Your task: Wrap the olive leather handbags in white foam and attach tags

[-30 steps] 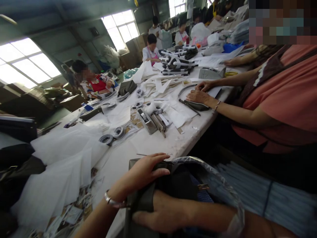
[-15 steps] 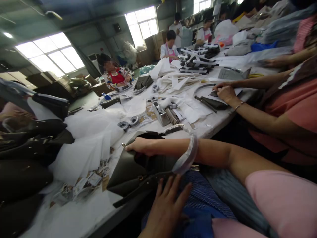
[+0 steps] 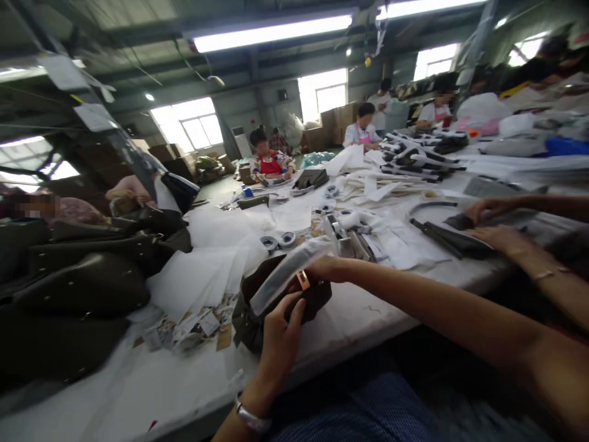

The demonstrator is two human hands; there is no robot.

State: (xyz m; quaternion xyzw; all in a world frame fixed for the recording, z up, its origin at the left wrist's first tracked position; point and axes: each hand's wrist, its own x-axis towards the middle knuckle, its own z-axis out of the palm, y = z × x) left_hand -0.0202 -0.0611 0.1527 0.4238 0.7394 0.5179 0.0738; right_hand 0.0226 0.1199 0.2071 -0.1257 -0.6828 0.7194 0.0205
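Observation:
A dark olive handbag (image 3: 257, 307) lies on the white table (image 3: 193, 380) just in front of me. Its handle (image 3: 288, 270) is wrapped in clear plastic, with a gold buckle at one end. My left hand (image 3: 278, 337) reaches up from below and its fingers close on the bag's near side under the handle. My right hand (image 3: 322, 270) comes in from the right and grips the top of the bag beside the buckle.
A pile of dark bags (image 3: 78, 288) fills the left. White tissue sheets (image 3: 207, 270), tape rolls (image 3: 278, 240) and paper scraps (image 3: 193, 325) lie beyond the bag. Another person's hands (image 3: 488, 224) work on a dark strap at the right. Several people sit further along the table.
The bag has come up from my lap onto the table. My left hand moved from below the bag to grip it. The view swung left and upward.

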